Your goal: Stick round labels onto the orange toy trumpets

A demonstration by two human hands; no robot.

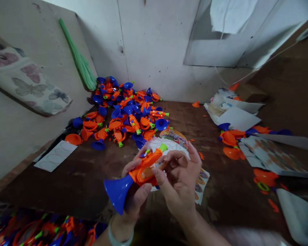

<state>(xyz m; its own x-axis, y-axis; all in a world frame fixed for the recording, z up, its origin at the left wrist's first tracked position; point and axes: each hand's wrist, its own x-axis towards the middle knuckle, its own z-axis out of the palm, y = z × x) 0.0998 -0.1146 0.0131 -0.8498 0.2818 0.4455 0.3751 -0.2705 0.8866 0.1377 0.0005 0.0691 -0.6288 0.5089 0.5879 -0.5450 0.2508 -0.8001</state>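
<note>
Head view: the left hand (133, 205) grasps an orange toy trumpet (138, 173) around its body, blue bell tilted down, above the brown table (228, 186) toward its near edge — the right hand (179, 181) pinches what looks like a sticker (159, 164) at the trumpet's side. Printed sticker sheets (202, 186) lie beneath the hands — and similar trumpets (128, 114) heap at the surface's far left corner.

I have the orange toy trumpet (140, 172) tilted above the worktop (87, 184), blue bell (117, 192) lower left, green mouthpiece (163, 147) raised. I see a sticker (158, 164) at its side, partly hidden.
</note>
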